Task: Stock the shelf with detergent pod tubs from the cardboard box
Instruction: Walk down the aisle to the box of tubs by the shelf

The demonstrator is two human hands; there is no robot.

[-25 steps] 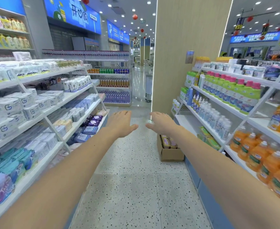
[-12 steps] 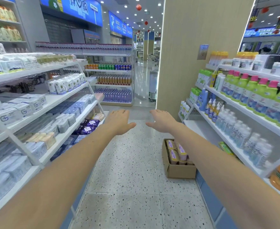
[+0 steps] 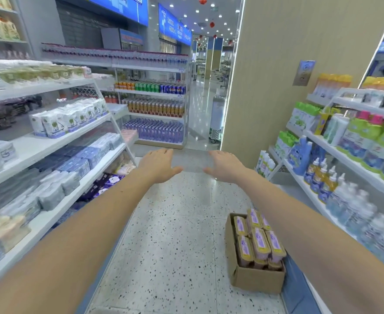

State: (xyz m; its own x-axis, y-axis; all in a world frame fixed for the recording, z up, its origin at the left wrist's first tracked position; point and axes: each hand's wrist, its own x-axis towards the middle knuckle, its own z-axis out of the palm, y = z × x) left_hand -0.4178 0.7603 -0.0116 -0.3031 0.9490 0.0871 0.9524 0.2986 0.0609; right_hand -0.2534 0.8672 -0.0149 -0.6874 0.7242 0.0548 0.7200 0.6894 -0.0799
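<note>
Both arms are reaching straight forward down a shop aisle, palms facing down. The left hand (image 3: 158, 165) is hovering at about 12 o'clock in the view with its fingers spread flat and its thumb sticking out toward the right; it is gripping nothing. The right hand (image 3: 226, 165) is hanging level with it, just to its right, likewise spread flat and empty, thumb pointing in toward the left hand. The two hands are staying apart, with a gap of speckled floor (image 3: 172, 234) showing between them.

The cardboard box (image 3: 252, 279) is sitting on the floor at about 5 o'clock, below the right forearm and right up against the blue base of the right-hand shelf unit (image 3: 299, 293). Its top is standing open, and detergent pod tubs (image 3: 258, 242) with purple labels and yellow trim are packed upright inside it, rising above the box rim. Neither hand is touching the box or the tubs; both are well ahead of it.

At 3 o'clock the white shelves on the right (image 3: 354, 164) are carrying green bottles with pink caps (image 3: 377, 137), and lower down clear spray bottles (image 3: 354, 205) are lining the edge. At 9 o'clock the shelves on the left (image 3: 57, 141) are holding wrapped tissue packs (image 3: 68, 118). At 12 o'clock, beyond the hands, a further rack of drinks (image 3: 154, 105) is standing beside a tall beige pillar (image 3: 277, 71).
</note>
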